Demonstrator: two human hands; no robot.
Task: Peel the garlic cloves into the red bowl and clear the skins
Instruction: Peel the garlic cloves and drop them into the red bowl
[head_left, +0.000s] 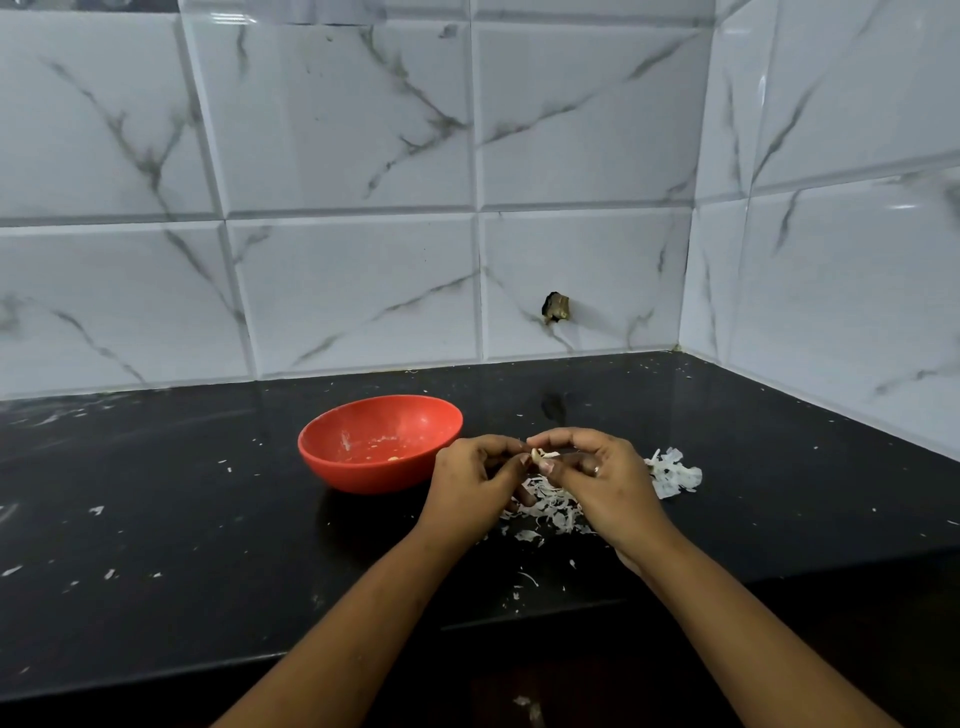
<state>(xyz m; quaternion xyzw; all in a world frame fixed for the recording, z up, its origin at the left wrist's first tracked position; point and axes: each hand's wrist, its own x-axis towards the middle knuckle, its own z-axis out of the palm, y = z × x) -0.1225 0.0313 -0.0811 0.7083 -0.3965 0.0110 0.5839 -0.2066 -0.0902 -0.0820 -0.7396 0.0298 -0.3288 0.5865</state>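
Counter (156, 519), red bowl (363, 475), pale bits (393, 458) inside

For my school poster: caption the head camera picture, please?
Left hand and right hand pinch a pale garlic clove over white papery skins beside a round red bowl on a black countertop.

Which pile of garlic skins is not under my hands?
The white clump right of your right hand, in the open on the counter. The other pile lies partly hidden under that hand.
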